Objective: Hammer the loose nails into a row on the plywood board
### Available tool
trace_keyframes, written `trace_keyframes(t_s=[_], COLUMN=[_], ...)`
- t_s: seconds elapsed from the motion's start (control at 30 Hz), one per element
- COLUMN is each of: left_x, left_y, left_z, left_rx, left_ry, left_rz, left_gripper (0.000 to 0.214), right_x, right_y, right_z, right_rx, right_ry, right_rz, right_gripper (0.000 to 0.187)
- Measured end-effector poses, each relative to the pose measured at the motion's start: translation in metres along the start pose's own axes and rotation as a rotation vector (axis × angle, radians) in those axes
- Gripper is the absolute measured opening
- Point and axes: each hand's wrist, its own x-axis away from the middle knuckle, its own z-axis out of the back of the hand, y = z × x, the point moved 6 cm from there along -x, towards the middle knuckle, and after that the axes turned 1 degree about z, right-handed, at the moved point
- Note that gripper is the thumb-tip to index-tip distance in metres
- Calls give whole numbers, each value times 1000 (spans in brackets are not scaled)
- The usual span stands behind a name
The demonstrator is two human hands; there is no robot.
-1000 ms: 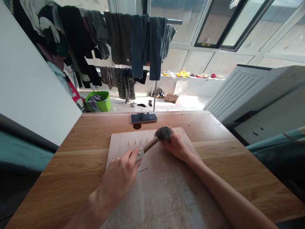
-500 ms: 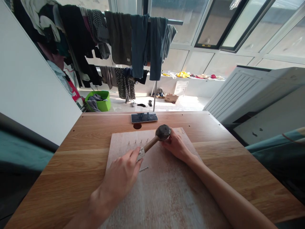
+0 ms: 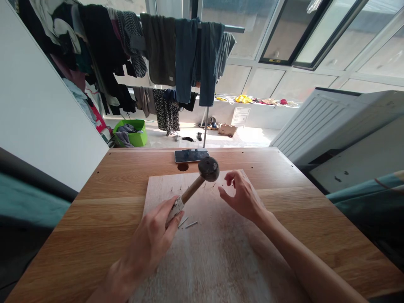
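Observation:
My left hand [image 3: 154, 233] is wrapped round the pale-taped end of a hammer [image 3: 193, 189], whose dark rounded head is raised over the far part of a wooden board [image 3: 214, 252]. To the right of the head, my right hand [image 3: 241, 195] hovers above the board with thumb and fingers apart, holding nothing I can see. Several thin nails [image 3: 214, 184] stand upright in a row along the board's far side, some hidden behind the hammer. Loose nails [image 3: 191, 224] lie flat on the board just right of my left hand.
The board lies on a wood-grain table [image 3: 91, 219]. A phone [image 3: 191, 155] rests near the table's far edge, beside a round hole [image 3: 182, 167]. Beyond are hanging clothes [image 3: 160, 50], a green basket [image 3: 139, 136] and a cardboard box [image 3: 227, 130]. White panels flank the table.
The hammer and my left hand have moved left and a little nearer to me, uncovering another loose nail. My right hand has opened and drawn slightly right, away from the row of nails.

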Motion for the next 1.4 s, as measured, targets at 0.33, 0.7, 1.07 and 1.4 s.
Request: trace_keyframes(t_s=[0.33, 0.7, 1.07, 1.4], left_x=[7, 5, 2, 2], left_y=[-12, -14, -15, -15], left_z=[13, 15, 18, 15], left_rx=[79, 116, 92, 61], left_ry=[172, 138, 152, 151], left_rz=[46, 73, 97, 76], left_gripper=[46, 48, 49, 51], right_x=[24, 5, -11, -20], right_y=[-132, -21, 38, 37], right_z=[-50, 2, 6, 4], right_rx=[267, -56, -50, -44], right_ry=[-661, -412, -270, -293], right_rz=[562, 37, -86, -126], right_gripper=[10, 26, 21, 34])
